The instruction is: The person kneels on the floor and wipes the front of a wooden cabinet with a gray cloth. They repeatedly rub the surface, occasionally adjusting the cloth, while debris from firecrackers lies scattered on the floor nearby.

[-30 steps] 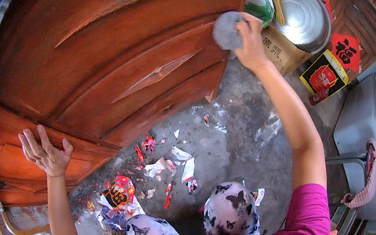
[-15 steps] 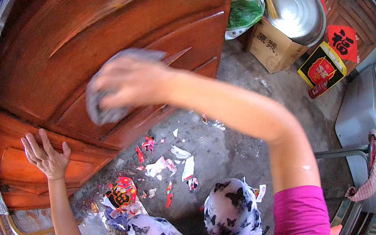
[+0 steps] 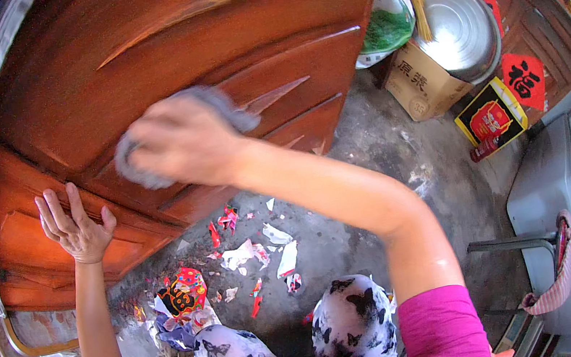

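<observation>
Grey concrete floor (image 3: 374,188) littered with torn red paper scraps (image 3: 252,252); against the reddish-brown panelled wooden door (image 3: 158,50), the right hand (image 3: 182,145) clamps a grey cloth (image 3: 135,172) for wiping, while the left hand (image 3: 73,226) lies flat, fingers spread, bracing.

Paper scraps (image 3: 260,255) on floor (image 3: 403,184) below door (image 3: 159,57).

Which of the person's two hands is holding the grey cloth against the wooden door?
The right hand, in the middle of the picture, grips the grey cloth on the door. The left hand, lower left, holds nothing and lies flat on the door with fingers spread.
</observation>
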Motion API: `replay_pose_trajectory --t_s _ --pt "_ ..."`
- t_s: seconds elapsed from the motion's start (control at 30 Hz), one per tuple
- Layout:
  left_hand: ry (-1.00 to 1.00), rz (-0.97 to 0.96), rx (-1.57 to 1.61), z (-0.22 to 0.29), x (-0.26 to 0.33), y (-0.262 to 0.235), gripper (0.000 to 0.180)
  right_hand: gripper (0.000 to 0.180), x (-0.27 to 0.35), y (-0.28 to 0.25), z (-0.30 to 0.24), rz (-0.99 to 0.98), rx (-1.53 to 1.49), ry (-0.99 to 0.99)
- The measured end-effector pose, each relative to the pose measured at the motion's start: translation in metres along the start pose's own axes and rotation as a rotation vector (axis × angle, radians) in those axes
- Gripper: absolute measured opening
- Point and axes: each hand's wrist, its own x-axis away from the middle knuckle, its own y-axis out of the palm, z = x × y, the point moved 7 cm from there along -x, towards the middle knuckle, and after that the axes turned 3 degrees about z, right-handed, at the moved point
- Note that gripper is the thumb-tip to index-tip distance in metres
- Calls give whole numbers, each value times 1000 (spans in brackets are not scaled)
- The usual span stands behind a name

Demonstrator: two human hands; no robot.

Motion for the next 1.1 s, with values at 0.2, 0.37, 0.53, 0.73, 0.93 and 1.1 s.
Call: replay_pose_trajectory --t_s 0.2,0.37,0.53,0.73,0.93,1.1 --pt "37 -33 -10 -13 4 -4 67 20 31 -48 66 -102 -125 -83" --pt "-23 28 14 5 -4 3 65 52 146 -193 217 -289 516 459" --pt "-38 17 7 6 -6 0 64 53 88 -121 139 -183 272 341" --pt "-11 -9 31 -1 4 2 63 5 -27 35 -50 -29 -164 -63" --pt "-2 -15 -16 -11 10 -3 61 17 42 -56 80 -300 -85 -35" --pt "-34 10 27 5 3 3 60 41 131 -179 192 -483 424 259"
